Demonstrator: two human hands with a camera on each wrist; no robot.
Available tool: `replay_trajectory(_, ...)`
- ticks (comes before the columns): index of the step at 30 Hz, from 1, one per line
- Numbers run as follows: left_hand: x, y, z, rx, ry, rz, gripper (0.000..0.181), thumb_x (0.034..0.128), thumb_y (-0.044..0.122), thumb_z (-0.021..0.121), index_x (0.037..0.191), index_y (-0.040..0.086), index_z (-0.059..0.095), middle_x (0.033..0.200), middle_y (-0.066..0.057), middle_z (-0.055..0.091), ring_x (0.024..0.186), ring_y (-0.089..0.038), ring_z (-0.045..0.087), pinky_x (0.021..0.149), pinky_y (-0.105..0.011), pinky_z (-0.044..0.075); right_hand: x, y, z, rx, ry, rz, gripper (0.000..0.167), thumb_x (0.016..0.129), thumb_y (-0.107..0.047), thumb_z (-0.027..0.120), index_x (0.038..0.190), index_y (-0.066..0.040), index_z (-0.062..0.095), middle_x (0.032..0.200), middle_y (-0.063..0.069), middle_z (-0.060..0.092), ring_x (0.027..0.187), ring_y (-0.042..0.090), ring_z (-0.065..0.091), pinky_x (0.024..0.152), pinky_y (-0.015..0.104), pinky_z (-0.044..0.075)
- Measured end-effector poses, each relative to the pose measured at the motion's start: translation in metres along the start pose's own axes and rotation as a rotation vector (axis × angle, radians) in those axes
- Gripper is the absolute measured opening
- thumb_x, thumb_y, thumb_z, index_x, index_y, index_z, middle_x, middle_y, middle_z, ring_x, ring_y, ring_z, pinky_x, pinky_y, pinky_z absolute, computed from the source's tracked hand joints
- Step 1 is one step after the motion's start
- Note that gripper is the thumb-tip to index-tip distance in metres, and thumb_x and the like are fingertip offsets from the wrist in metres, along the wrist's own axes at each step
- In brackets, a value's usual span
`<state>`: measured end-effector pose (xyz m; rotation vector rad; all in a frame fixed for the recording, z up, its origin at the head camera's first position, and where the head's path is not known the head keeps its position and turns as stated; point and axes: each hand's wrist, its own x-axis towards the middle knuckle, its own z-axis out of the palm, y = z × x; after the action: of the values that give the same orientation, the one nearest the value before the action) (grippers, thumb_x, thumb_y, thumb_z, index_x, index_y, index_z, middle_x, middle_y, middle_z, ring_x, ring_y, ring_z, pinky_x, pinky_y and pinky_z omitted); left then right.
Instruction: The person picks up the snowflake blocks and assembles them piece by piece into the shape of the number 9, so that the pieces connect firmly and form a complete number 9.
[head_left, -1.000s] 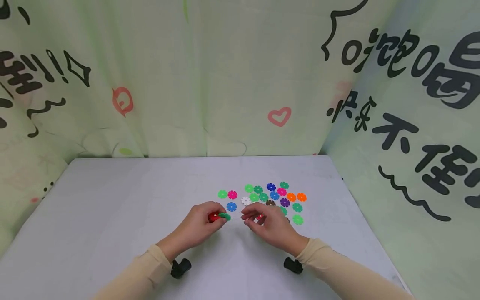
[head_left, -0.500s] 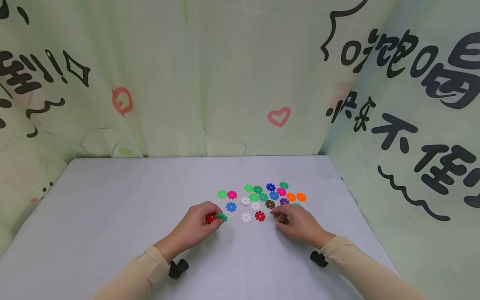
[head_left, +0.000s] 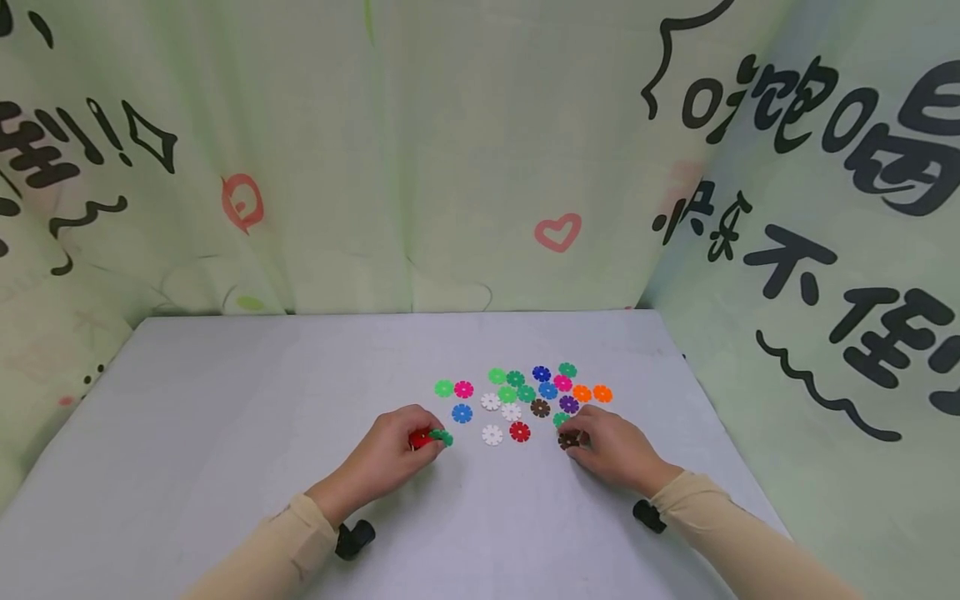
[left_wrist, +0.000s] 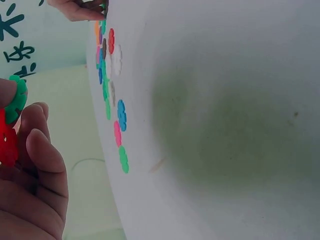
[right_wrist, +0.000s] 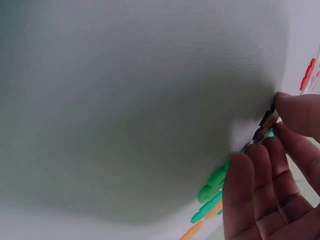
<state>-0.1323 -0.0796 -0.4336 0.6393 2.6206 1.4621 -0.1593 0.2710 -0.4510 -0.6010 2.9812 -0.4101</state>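
Observation:
My left hand [head_left: 392,443] pinches a red notched disc [head_left: 420,439] joined to a green notched disc [head_left: 442,437], just above the table. In the left wrist view the red disc [left_wrist: 9,142] and green disc [left_wrist: 19,100] sit between thumb and fingers; whether further pieces are behind them is hidden. At the right of the loose discs, my right hand [head_left: 615,450] has thumb and fingertips on a dark brown disc [head_left: 568,442]. The right wrist view shows this brown disc [right_wrist: 265,122] tilted, gripped at its edge by the thumb and index finger.
Several flat coloured discs lie between and beyond the hands, among them a red disc [head_left: 520,431], a white disc [head_left: 492,435], a blue disc [head_left: 462,413] and an orange disc [head_left: 602,393]. A printed curtain [head_left: 465,167] borders the white table [head_left: 247,400].
My right hand has moved right from the white and red discs, uncovering them, to the brown disc, which it now grips. My left hand has shifted slightly left, still holding the joined pieces.

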Motion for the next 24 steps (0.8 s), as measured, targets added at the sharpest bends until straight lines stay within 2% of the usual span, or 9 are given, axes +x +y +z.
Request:
replay_trajectory(8,0.000,0.000,-0.001,-0.010,-0.007,-0.006,0.010,0.0895,0.009,0.073,0.094,0.017,0.072,0.094,0.007,0.061,0.083,-0.016,0.057,0.068,-0.027,0.054,0.006,0.000,-0.002,-0.023,-0.037,0.031,0.023,0.080,-0.014,0.083,0.099,-0.016,0.071,0.093,-0.003,0.056,0.084,0.014,0.055,0.075,0.031,0.051)
replay_trajectory(12,0.001,-0.001,0.000,0.000,-0.009,-0.003,0.009,0.0895,0.008,0.072,0.093,0.017,0.072,0.094,0.006,0.062,0.084,-0.017,0.057,0.068,-0.027,0.053,0.007,0.002,-0.003,-0.001,-0.036,0.034,0.024,0.080,-0.013,0.084,0.094,-0.018,0.065,0.089,-0.005,0.054,0.081,0.013,0.053,0.073,0.031,0.050)
replay_trajectory(18,0.000,-0.001,0.000,-0.003,0.001,0.003,0.010,0.0903,0.007,0.071,0.093,0.016,0.072,0.093,0.006,0.062,0.083,-0.016,0.057,0.070,-0.027,0.053,0.008,0.000,-0.005,0.131,-0.062,0.026,0.025,0.082,-0.009,0.082,0.096,-0.017,0.063,0.081,-0.010,0.057,0.077,0.011,0.054,0.072,0.029,0.051)
replay_trajectory(24,-0.001,-0.002,-0.001,-0.009,0.007,0.012,0.010,0.0900,0.006,0.071,0.093,0.015,0.072,0.093,0.006,0.062,0.083,-0.016,0.058,0.071,-0.027,0.053,0.010,-0.019,-0.005,0.296,-0.023,-0.060,0.017,0.087,-0.007,0.076,0.098,-0.016,0.067,0.086,-0.012,0.064,0.079,0.007,0.061,0.074,0.027,0.054)
